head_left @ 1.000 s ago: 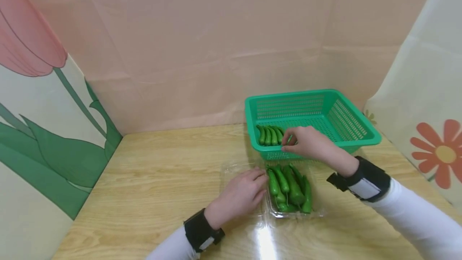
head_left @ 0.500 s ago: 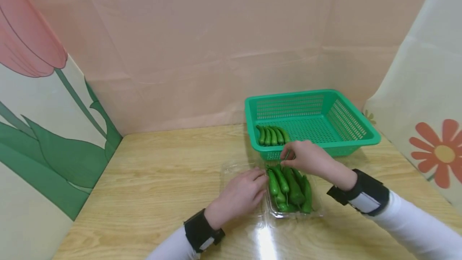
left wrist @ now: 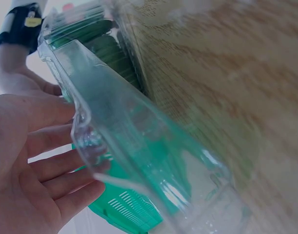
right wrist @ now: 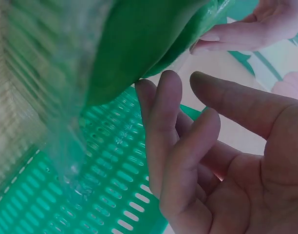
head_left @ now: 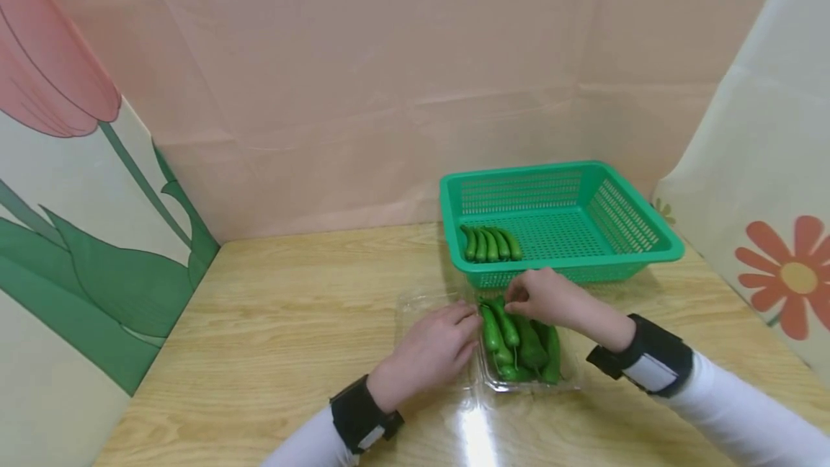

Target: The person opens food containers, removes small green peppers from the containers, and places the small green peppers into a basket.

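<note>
Several long green peppers lie in one half of a clear hinged plastic container; its other half spreads flat to the left. My left hand rests at the container's middle, and in the left wrist view its straight fingers touch the clear plastic wall. My right hand is over the far end of the peppers. In the right wrist view, that hand's thumb and bent fingers stand apart with nothing between them, the fingertips right at a green pepper.
Behind the container stands a green plastic basket, with several peppers lined up side by side at its left front. The wooden table meets a pink wall covering at the back; flower-printed sheets hang at both sides.
My right hand has come back from the basket's front rim toward me, down over the peppers in the container. A further pepper shows at the basket row's right end. The left hand stays put.
</note>
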A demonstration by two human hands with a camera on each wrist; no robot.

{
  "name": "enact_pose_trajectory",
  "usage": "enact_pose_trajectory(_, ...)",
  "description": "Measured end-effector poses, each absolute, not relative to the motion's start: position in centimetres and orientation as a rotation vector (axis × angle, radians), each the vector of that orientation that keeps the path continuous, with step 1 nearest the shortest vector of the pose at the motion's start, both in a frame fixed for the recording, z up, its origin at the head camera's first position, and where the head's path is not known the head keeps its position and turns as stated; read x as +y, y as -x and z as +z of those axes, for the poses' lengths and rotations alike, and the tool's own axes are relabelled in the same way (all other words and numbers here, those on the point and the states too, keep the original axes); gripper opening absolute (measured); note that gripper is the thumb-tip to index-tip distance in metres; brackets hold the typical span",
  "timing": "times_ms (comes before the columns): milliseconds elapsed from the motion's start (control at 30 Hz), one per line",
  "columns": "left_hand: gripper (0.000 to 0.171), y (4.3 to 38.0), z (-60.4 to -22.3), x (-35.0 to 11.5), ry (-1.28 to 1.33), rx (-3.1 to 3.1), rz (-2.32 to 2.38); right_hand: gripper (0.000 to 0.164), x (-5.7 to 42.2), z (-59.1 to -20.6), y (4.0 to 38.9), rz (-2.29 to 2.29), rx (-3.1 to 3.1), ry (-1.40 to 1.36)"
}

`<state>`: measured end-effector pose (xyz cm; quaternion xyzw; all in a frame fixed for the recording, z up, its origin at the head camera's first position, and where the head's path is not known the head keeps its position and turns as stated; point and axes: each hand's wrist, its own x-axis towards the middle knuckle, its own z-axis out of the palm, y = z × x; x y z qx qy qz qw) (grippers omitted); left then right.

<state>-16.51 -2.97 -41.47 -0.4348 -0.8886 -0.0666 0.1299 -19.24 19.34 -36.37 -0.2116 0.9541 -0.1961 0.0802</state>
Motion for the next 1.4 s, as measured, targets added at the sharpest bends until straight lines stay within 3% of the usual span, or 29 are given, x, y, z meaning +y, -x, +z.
enact_pose_trajectory(1400, 0.038, 16.8, -41.6, -3.0, 1.279, -2.582, -0.207, 0.020, 18.6, -37.5, 21.0, -0.556, 2.677, 0.586)
